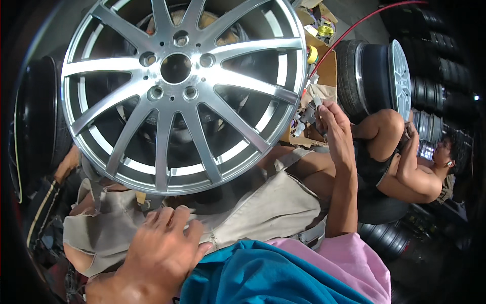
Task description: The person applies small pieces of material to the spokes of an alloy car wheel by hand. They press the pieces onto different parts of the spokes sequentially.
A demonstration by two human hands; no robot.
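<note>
A large silver alloy wheel rim (230, 55) with many spokes faces up in front of me. My left hand (164, 248) is over my lap below the rim's near edge, its fingers apart and nothing in them. Beyond the rim's right edge, my right hand (335, 124) is closed on a small, slim, pale tool (317, 100); its lower part is hidden in my fingers. The red hose (341, 40) comes down close to that tool, but I cannot tell whether they join.
Beige trousers (263, 213) cover my legs under the rim. An open cardboard box (328, 63) holds mixed small items, a yellow tape roll (312, 54) among them. At right, another person (420, 172) crouches beside a wheel (400, 76). Several rims (430, 93) are stacked behind.
</note>
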